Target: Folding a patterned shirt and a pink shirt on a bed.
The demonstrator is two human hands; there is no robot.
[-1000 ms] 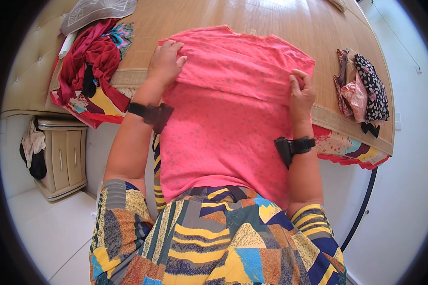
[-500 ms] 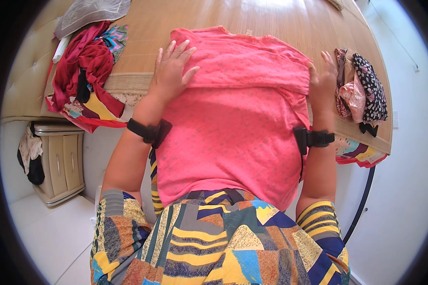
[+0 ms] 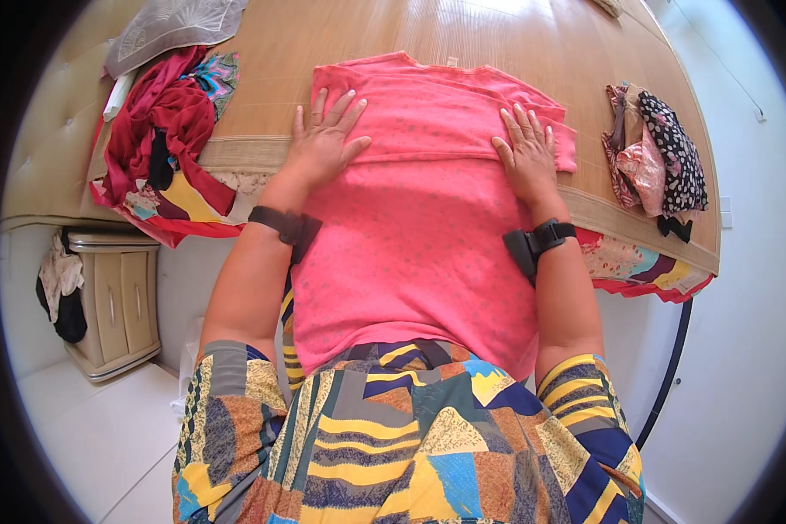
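A pink long-sleeved top (image 3: pixel 410 227) with small faint dots lies over the bed's near edge, its neckline away from me and its hem hanging against my body. Its sleeves are folded across the chest part. My left hand (image 3: pixel 323 144) rests flat on the left end of the folded sleeves, fingers spread. On the right end my right hand (image 3: pixel 529 157) also lies flat, fingers stretched toward the neckline. Both hands press on the cloth and grip nothing. Each wrist wears a black strap with a small black box.
A tan woven mat (image 3: pixel 262 96) covers the bed. Dark red and patterned cloth (image 3: pixel 170 131) is heaped at the left, near a grey pillow (image 3: pixel 179 31). Folded garments (image 3: pixel 672 157) sit at the right edge. A beige bedside cabinet (image 3: pixel 113 301) stands at the lower left.
My right hand has moved left from the garment's right edge and now lies flat on the folded sleeve. My left hand stays in nearly the same place on the cloth.
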